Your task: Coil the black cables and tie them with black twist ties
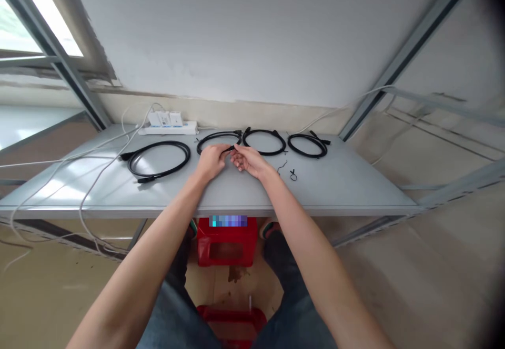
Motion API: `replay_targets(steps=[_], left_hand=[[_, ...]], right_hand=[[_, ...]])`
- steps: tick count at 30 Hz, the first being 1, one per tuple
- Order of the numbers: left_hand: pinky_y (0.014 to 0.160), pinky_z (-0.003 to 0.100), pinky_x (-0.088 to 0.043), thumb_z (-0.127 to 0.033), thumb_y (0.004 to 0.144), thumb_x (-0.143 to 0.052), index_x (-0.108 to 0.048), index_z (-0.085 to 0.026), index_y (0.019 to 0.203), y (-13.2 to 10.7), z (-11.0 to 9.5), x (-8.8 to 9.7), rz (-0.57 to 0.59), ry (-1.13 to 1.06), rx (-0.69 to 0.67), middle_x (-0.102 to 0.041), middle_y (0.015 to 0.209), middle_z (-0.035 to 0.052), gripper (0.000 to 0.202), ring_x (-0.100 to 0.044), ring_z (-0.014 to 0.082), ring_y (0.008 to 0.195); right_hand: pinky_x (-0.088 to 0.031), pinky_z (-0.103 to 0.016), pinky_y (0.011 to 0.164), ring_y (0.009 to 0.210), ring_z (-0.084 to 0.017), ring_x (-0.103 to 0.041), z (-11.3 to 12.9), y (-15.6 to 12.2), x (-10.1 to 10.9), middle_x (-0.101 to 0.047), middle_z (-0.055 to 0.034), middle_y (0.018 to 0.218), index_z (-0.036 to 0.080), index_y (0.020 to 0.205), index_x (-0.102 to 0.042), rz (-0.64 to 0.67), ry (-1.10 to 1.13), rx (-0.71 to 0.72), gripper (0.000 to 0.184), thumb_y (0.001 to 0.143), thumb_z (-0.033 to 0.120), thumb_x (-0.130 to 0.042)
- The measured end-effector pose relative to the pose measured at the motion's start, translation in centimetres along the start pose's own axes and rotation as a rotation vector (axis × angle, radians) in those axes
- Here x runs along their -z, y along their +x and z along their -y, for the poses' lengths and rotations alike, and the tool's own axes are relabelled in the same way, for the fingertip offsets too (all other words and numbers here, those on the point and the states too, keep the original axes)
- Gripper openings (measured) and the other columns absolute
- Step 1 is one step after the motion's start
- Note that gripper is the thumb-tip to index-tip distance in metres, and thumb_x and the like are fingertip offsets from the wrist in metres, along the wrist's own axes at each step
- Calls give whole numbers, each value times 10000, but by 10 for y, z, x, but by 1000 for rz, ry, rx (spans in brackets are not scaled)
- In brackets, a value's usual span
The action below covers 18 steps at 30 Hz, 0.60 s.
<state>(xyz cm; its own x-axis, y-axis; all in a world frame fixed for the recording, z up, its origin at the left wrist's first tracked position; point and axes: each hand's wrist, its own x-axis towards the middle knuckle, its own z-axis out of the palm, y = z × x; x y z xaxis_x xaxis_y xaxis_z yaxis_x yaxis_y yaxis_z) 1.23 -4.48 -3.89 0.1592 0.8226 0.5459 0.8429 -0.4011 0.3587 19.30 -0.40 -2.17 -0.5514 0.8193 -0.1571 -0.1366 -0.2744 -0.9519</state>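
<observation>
A coiled black power cable (215, 135) lies on the grey shelf table in front of me, partly covered by my hands. My left hand (212, 161) has its fingers curled over the near side of this coil. Close beside it, my right hand (249, 161) pinches a short black end of the cable between thumb and forefinger, its other fingers loosely bent. Just right of my hands is another coiled black cable (265, 154). Small black twist ties (293, 175) rest on the tabletop to the right of my right hand.
Further coils lie at the left (173, 172) and right (307, 155). A white power strip (169, 128) with plugged-in adapters stands at the back left, its pale cords (103, 173) trailing over the front edge. Metal posts frame the table (355, 191). Below is a red plastic stool (226, 262).
</observation>
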Motion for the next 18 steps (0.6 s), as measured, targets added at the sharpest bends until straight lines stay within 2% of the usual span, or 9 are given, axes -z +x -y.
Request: replay_targets(steps=[2, 4, 8, 12, 15, 18], left_hand=[[981, 388, -606, -235, 1054, -518, -863, -203, 1166, -1, 1, 0, -9, -1, 3, -864, 1128, 130, 364, -804, 317, 1082], [1003, 402, -609, -246, 1057, -516, -860, -201, 1188, -2, 2, -2, -26, -12, -5, -862, 1149, 139, 371, -804, 321, 1096], [1030, 419, -616, -266, 1064, -513, -856, -197, 1225, -2, 6, -4, -40, -28, -7, -863, 1196, 151, 385, -807, 328, 1120], [1022, 421, -626, -271, 1061, -513, -855, -198, 1231, -1, 10, -5, -28, -20, -3, -868, 1159, 150, 389, -816, 328, 1100], [1056, 432, -626, -275, 1067, -522, -852, -203, 1268, -1, 13, -6, -43, -9, 26, -867, 1236, 147, 393, -813, 338, 1174], [1102, 451, -614, -269, 1077, -540, -846, -184, 1313, -1, 12, -7, -31, 28, 79, -848, 1327, 158, 395, -799, 358, 1252]], right_hand=[[-439, -201, 483, 524, -82, -554, -1, -2, 0, -693, 4, 697, 150, 866, -689, 2, 24, 19, 350, 1162, 333, -650], [-444, -200, 501, 519, -72, -534, -1, -3, 0, -671, 20, 680, 148, 842, -690, -4, 46, 35, 332, 1141, 293, -681], [-452, -202, 517, 509, -60, -498, 0, -5, -1, -645, 45, 662, 166, 785, -655, 5, 48, 65, 358, 1009, 346, -869], [-463, -214, 509, 504, -69, -493, 0, -5, -2, -644, 48, 659, 183, 769, -628, 19, -17, 81, 402, 952, 399, -913], [-383, -226, 477, 498, -89, -487, -1, -1, -2, -635, 42, 648, 202, 772, -599, -8, -160, 120, 368, 1012, 372, -820], [-324, -237, 539, 528, -103, -464, -3, 3, -1, -575, 53, 610, 219, 737, -544, -111, -473, 225, 352, 1042, 244, -717]])
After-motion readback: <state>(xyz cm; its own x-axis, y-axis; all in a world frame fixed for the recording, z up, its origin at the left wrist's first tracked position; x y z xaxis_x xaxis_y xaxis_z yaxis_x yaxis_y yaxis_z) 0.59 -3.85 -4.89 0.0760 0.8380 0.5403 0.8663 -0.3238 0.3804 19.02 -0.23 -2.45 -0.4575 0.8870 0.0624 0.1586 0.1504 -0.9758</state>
